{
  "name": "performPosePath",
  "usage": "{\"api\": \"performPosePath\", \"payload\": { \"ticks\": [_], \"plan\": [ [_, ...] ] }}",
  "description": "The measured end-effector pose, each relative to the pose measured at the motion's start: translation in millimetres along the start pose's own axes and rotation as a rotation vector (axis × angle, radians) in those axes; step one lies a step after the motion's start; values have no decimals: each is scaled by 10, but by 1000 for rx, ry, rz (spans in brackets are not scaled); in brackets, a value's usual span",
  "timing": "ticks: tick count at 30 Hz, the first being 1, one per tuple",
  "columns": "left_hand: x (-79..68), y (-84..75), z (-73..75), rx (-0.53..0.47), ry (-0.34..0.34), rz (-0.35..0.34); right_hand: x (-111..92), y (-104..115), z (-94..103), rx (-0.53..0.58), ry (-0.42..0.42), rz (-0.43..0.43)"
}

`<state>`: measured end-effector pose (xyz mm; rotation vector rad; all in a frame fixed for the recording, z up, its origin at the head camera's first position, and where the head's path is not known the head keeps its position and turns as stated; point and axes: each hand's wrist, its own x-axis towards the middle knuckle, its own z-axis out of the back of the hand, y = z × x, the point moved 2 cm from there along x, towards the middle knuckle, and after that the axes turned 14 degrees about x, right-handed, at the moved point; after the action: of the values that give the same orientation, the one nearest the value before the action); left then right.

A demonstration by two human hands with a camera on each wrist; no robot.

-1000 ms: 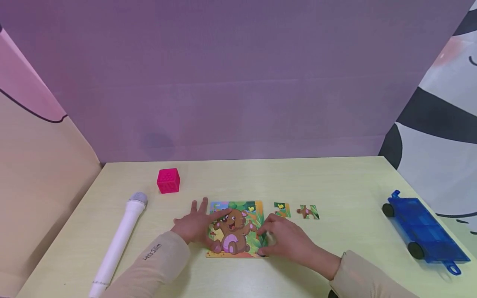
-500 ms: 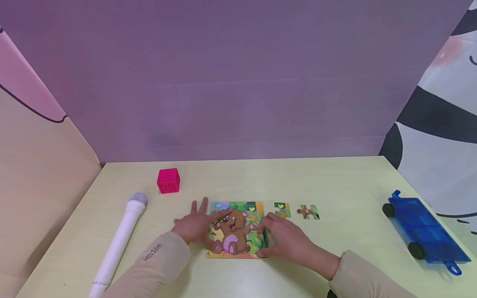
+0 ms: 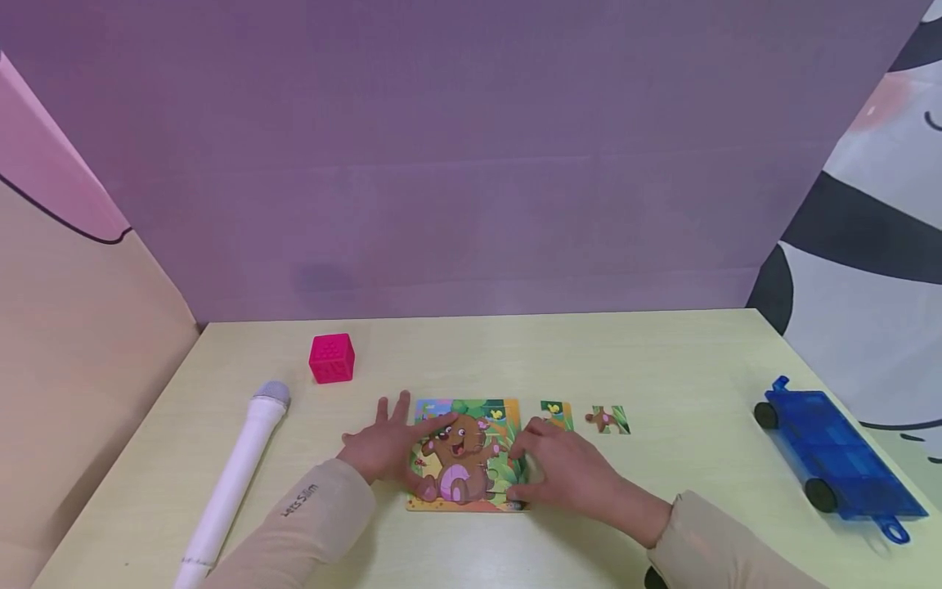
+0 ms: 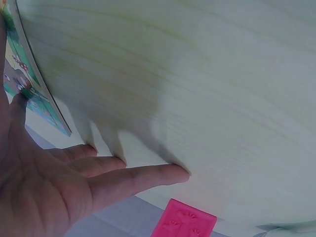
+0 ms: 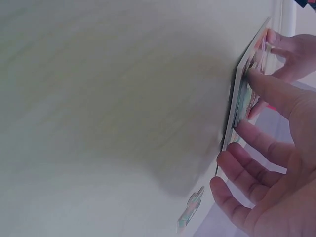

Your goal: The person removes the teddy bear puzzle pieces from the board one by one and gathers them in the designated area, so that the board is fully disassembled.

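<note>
The bear puzzle (image 3: 456,481) lies on the counter (image 3: 699,352), lower centre of the frame; the left hand (image 3: 383,448), grip released, rests on its left side; the right hand (image 3: 565,470) pinches a piece (image 5: 242,102) at its right edge.

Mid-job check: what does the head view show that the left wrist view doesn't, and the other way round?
Only the head view shows the right hand, blue wheeled toy, loose yellow-bird puzzle piece, loose brown-figure puzzle piece and, identifiably, the white microphone.

Only the left wrist view shows the palm of the left hand; a pale shape in that view's lower right corner is too unclear to name.

Both show the left hand, table, pink block and bear puzzle, the last two cut off in the left wrist view.
</note>
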<state>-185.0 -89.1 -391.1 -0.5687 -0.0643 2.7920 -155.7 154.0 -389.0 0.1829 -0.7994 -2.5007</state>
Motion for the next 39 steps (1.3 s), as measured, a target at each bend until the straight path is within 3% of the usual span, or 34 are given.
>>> {"api": "performPosePath", "payload": {
  "ticks": [8,20,23,33,39],
  "plan": [
    [16,14,-16,3,-3,-2,68,-35,3,-23,14,50],
    [25,5,-13,-5,-2,-5,101,-60,12,-6,0,57],
    [25,3,-12,-9,0,-7,96,-92,38,37,0,61],
    [17,-4,-4,-6,1,-6,-27,-312,339,138,-39,97],
    [16,-5,0,1,-4,-8,-164,-573,552,127,-62,112]
  ]
}}
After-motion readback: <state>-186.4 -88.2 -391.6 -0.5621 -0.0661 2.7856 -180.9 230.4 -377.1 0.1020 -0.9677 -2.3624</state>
